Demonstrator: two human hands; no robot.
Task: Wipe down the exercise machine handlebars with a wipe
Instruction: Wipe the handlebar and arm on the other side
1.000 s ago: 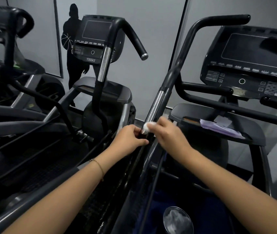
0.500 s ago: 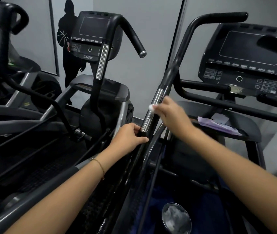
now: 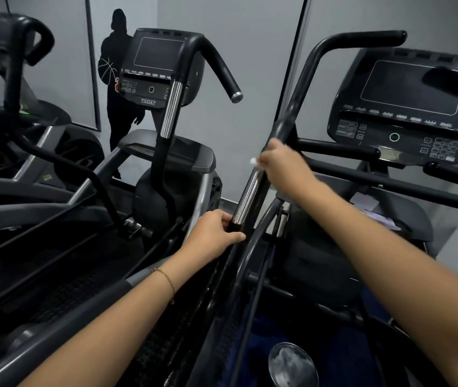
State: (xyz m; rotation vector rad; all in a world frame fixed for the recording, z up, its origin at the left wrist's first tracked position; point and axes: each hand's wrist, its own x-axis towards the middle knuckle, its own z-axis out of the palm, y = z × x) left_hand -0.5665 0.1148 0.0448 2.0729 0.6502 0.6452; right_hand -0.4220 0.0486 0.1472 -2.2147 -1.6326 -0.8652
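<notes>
handlebar (image 3: 294, 101): we see a long round tube, matte black, bending over at the top into a level grip.
chrome sleeve (image 3: 248, 192): a polished, mirror-bright stretch midway down the handlebar, with a black collar under it.
wipe (image 3: 253, 161): a small crumpled white scrap showing at the edge of our right hand, against the bar at the sleeve's upper end.
right hand (image 3: 283, 160): blurred, curled over the bar and pinching the wipe to it.
left hand (image 3: 213, 233): clamped round the black collar just below the sleeve; a thin gold bracelet (image 3: 166, 277) circles the wrist.
hands together: apart on the same bar, the sleeve between them.
console (image 3: 409, 107): glossy black plastic to our right, with a dark rounded screen and rows of small buttons.
tray (image 3: 417, 219): dark, under the console, holding a pale purplish packet (image 3: 373, 212).
neighbouring machine (image 3: 172, 107): to our left, with the same black-and-chrome bar.
wall (image 3: 250, 51): smooth grey, bearing a black silhouette (image 3: 116, 79) of a figure with a basketball.
</notes>
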